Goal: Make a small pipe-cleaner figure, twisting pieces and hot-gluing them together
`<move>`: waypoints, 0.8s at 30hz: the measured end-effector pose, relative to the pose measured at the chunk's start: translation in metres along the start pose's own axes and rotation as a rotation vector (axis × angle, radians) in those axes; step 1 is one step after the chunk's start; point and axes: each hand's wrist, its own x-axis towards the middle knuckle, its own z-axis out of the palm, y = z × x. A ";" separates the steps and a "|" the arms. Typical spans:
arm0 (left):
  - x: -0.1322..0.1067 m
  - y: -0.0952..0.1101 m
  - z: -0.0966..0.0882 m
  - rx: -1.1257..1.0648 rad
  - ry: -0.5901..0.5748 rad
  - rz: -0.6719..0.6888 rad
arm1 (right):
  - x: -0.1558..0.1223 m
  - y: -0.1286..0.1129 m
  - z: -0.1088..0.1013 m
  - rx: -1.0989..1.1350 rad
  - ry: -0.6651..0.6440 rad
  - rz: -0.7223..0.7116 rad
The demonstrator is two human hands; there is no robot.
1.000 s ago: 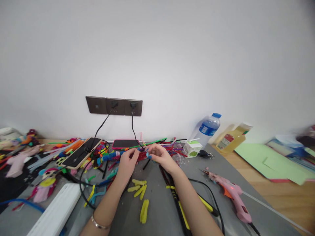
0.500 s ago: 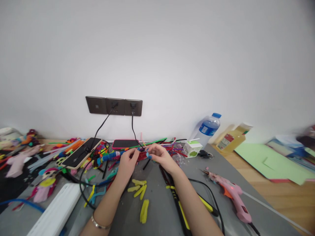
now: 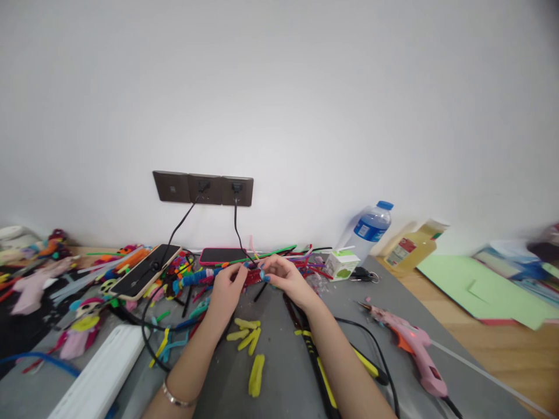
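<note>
My left hand [image 3: 227, 288] and my right hand [image 3: 283, 276] meet over the grey mat [image 3: 283, 372], fingers pinched together on a small red fuzzy piece [image 3: 252, 276] held between them. Blue nails show at the right fingertips. Yellow pipe-cleaner pieces [image 3: 248, 337] lie on the mat just below my hands, and another folded yellow one [image 3: 256, 375] lies nearer to me. A bracelet [image 3: 174, 398] circles my left wrist.
A pink glue gun [image 3: 414, 348] lies at the right. Two phones [image 3: 144, 270] [image 3: 220, 255] charge from the wall sockets [image 3: 203, 188]. A heap of coloured pipe cleaners [image 3: 183, 273], a water bottle [image 3: 369, 230], a small carton [image 3: 341, 263], a white box [image 3: 100, 375] and green paper [image 3: 476, 288] surround the mat.
</note>
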 end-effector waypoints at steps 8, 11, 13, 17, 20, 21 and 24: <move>-0.001 0.001 0.001 0.002 0.008 0.017 | 0.000 -0.002 0.001 -0.002 0.000 -0.003; 0.000 0.000 0.000 -0.005 0.011 0.011 | 0.000 -0.002 0.002 0.004 -0.003 0.003; 0.000 -0.001 0.000 -0.004 0.011 0.011 | 0.000 -0.002 0.002 0.001 -0.003 0.003; 0.001 -0.002 0.000 0.000 0.009 0.005 | 0.000 -0.002 0.002 -0.001 0.005 0.004; 0.000 -0.002 0.000 -0.007 -0.004 -0.004 | 0.000 -0.002 0.002 0.007 0.006 0.005; 0.000 -0.001 0.000 -0.009 -0.007 -0.005 | 0.000 -0.002 0.002 0.009 0.005 0.005; -0.001 0.000 0.000 -0.015 -0.008 -0.003 | 0.001 -0.002 0.002 0.007 0.008 0.008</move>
